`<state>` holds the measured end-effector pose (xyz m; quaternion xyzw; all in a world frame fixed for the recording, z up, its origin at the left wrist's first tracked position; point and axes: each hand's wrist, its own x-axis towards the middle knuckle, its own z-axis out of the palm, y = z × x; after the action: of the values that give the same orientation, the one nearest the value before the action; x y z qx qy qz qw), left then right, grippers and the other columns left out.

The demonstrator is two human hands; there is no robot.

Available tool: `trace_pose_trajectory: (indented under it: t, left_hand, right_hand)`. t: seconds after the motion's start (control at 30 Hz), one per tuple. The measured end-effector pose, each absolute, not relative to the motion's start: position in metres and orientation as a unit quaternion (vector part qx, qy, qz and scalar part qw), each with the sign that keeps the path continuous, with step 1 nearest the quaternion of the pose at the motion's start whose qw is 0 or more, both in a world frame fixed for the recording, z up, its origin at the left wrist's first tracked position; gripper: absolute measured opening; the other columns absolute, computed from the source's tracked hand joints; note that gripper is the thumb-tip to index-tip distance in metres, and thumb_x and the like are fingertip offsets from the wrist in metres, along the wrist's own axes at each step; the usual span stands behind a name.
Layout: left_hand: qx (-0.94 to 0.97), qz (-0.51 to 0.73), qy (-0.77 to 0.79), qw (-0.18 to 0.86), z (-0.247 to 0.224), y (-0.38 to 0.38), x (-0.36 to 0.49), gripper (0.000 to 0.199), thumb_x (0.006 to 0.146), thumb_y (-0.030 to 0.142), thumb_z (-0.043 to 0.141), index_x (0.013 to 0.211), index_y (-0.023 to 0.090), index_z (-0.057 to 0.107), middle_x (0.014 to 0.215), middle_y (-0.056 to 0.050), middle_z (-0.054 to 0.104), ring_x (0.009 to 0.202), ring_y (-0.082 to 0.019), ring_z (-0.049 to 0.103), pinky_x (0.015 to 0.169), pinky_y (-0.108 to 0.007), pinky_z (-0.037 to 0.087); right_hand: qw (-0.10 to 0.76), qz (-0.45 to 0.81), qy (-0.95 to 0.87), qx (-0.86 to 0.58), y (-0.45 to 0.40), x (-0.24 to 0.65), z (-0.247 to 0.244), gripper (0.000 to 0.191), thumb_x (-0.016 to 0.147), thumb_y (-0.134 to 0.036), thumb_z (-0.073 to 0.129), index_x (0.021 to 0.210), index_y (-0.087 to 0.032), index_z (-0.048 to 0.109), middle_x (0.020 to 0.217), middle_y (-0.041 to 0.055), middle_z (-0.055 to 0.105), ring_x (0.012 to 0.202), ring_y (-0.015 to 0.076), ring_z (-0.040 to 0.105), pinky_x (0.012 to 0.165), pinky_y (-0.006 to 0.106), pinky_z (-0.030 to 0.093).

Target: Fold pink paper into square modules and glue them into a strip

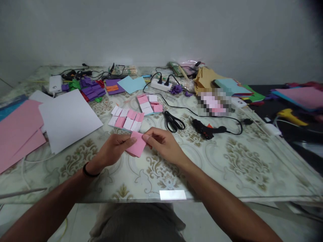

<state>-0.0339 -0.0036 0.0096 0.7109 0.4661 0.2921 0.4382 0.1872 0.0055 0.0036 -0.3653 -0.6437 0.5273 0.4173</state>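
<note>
A small pink paper piece [137,145] is held above the near middle of the table, between both hands. My left hand [116,148] pinches its left side with the thumb on top. At its upper right corner, my right hand [163,143] grips the edge between thumb and fingers. Just beyond lie pink and white folded paper pieces [126,118] set in rows, and a second such group [149,103] sits behind them. Black-handled scissors [174,121] rest to the right of these. The paper's underside and some fingertips are hidden.
A black glue gun [208,129] with its cord lies right of the scissors. White sheets [70,117] and pink sheets [20,134] cover the left side. A white power strip [160,85], purple folded paper [92,90] and a yellow-brown envelope [205,79] stand toward the wall.
</note>
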Motion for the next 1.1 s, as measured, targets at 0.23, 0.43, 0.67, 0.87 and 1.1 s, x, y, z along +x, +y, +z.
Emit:
trace_pose_trajectory:
  t: [0.23,0.43,0.67,0.87,1.1]
  left_hand:
    - [0.722,0.309,0.468,0.405,0.012,-0.005,-0.030,0.045,0.101,0.045,0.055,0.066,0.019,0.041,0.064,0.004,0.031,0.062,-0.011,0.030,0.055,-0.027,0.022]
    - [0.707,0.360,0.461,0.397,0.011,-0.009,-0.031,0.047,0.102,0.043,0.055,0.064,0.018,0.044,0.063,0.003,0.034,0.062,-0.012,0.030,0.056,-0.029,0.025]
    - [0.616,0.402,0.417,0.534,0.008,-0.005,-0.031,0.044,0.098,0.059,0.058,0.095,0.017,0.070,0.088,-0.006,0.068,0.083,-0.020,0.064,0.073,-0.029,0.051]
    - [0.429,0.405,0.396,0.704,0.003,0.006,-0.031,0.058,0.083,0.056,0.078,0.126,0.021,0.061,0.097,-0.007,0.076,0.081,-0.023,0.076,0.079,-0.039,0.062]
    - [0.595,0.406,0.493,0.489,0.011,0.000,-0.034,0.032,0.086,0.029,0.078,0.116,0.019,0.071,0.065,0.006,0.057,0.052,-0.007,0.048,0.048,-0.019,0.036]
  right_hand:
    - [0.397,0.488,-0.681,-0.376,0.004,0.188,0.005,0.032,0.096,-0.040,0.069,0.074,-0.018,0.068,0.063,-0.0027,0.061,0.059,0.0113,0.050,0.059,0.026,0.037]
    - [0.412,0.519,-0.644,-0.381,0.002,0.180,0.003,0.021,0.094,-0.038,0.071,0.088,-0.019,0.071,0.065,-0.0036,0.060,0.059,0.0110,0.050,0.059,0.026,0.038]
    - [0.501,0.429,-0.640,-0.394,0.002,0.186,0.006,0.007,0.089,-0.029,0.079,0.087,-0.023,0.081,0.076,0.0017,0.074,0.067,0.0157,0.062,0.065,0.031,0.048]
    - [0.496,0.343,-0.736,-0.308,0.006,0.195,0.008,0.010,0.090,-0.024,0.078,0.095,-0.029,0.084,0.094,0.0048,0.080,0.086,0.0216,0.072,0.081,0.038,0.056]
    - [0.507,0.625,-0.517,-0.291,0.011,0.193,0.009,0.025,0.084,-0.025,0.079,0.109,-0.027,0.075,0.099,0.0027,0.068,0.092,0.0173,0.064,0.089,0.034,0.053]
